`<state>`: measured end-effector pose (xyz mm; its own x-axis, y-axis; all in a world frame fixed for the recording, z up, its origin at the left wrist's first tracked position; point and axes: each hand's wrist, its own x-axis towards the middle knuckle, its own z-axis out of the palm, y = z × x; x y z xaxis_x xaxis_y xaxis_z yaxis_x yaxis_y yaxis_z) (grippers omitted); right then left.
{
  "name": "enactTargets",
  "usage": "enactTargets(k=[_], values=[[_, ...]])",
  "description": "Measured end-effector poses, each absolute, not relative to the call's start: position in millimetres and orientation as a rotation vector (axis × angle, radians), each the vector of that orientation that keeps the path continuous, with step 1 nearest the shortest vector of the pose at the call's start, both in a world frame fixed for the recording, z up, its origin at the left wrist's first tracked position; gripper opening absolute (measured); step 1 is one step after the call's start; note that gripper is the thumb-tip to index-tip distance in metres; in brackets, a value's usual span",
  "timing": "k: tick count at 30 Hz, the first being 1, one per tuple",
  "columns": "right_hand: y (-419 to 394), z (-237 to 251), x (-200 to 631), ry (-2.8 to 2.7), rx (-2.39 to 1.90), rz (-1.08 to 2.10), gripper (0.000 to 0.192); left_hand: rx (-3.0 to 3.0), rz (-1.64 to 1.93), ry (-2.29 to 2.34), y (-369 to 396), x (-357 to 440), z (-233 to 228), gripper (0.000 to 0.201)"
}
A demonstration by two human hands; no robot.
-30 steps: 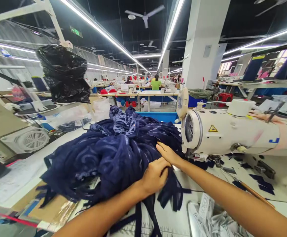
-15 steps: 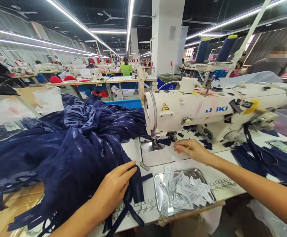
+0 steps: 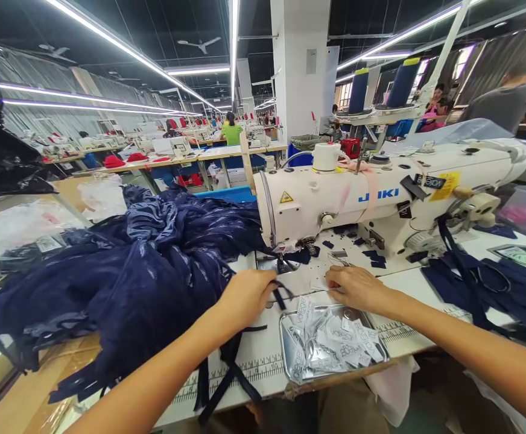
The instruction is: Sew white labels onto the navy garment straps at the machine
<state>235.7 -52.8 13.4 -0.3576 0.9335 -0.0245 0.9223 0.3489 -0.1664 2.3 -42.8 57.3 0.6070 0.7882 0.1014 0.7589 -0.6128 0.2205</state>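
Observation:
My left hand [image 3: 250, 296] is closed in a pinch on a narrow navy strap [image 3: 285, 295], its end sticking out past the fingertips, just in front of the needle area of a white sewing machine [image 3: 308, 208]. My right hand [image 3: 358, 289] has its fingers pinched together at the end of a small white label [image 3: 319, 287] on the machine bed. Behind those fingers lies a thin metal tool [image 3: 339, 259], its kind unclear. A metal tray [image 3: 285, 343] of loose printed labels [image 3: 342, 337] stands in front of both hands. Left of the machine, navy garments [image 3: 163, 271] are heaped.
Dark fabric scraps [image 3: 375, 259] lie on the machine bed. Navy pieces [image 3: 462, 283] with straps rest on the table at right. A printed ruler [image 3: 263, 364] runs along the front edge. Cardboard [image 3: 59, 374] is at lower left. Other people sit at machines farther back.
My left hand has lifted from the navy cloth and moved right toward the needle, with a strap in its fingers. My right hand has come down slightly to the white label. The view has shifted a little.

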Motion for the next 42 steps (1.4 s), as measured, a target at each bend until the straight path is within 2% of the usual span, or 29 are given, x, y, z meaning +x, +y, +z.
enactTargets(k=[3, 5, 8, 14, 19, 25, 30, 36, 42], values=[[-52.2, 4.8, 240.3, -2.441, -1.670, 0.206, 0.015, 2.247, 0.502, 1.081, -19.6, 18.4, 28.0, 0.020], [-51.9, -1.1, 246.2, -2.285, -1.628, 0.283, 0.014, 2.006, 0.606, 1.111, -10.5, 18.0, 10.4, 0.017], [-51.4, -4.7, 251.6, -1.997, -1.563, 0.549, 0.010, 1.727, 0.733, 1.178, -6.6, 8.1, -0.9, 0.021], [-57.3, 11.4, 215.0, -1.753, -1.252, 0.978, 0.020, 1.310, 0.794, 1.107, -14.4, 3.1, 6.8, 0.036], [-52.1, 18.3, 168.5, -1.646, -1.187, 0.912, 0.019, 1.298, 0.843, 1.047, -24.3, 5.2, 12.9, 0.037], [-41.7, 20.4, 156.1, -1.669, -1.223, 0.979, 0.017, 1.323, 0.760, 0.988, -30.7, -1.4, 23.6, 0.046], [-44.0, 23.8, 157.1, -1.698, -1.226, 0.979, 0.015, 1.328, 0.785, 1.009, -31.6, -0.4, 22.3, 0.040], [-42.7, 22.1, 160.4, -1.518, -1.249, 1.226, 0.020, 1.307, 0.805, 1.023, -32.7, 0.5, 19.4, 0.035], [-42.5, 19.7, 162.5, -1.444, -1.206, 1.304, 0.017, 1.312, 0.794, 1.047, -30.8, -0.4, 20.4, 0.031]])
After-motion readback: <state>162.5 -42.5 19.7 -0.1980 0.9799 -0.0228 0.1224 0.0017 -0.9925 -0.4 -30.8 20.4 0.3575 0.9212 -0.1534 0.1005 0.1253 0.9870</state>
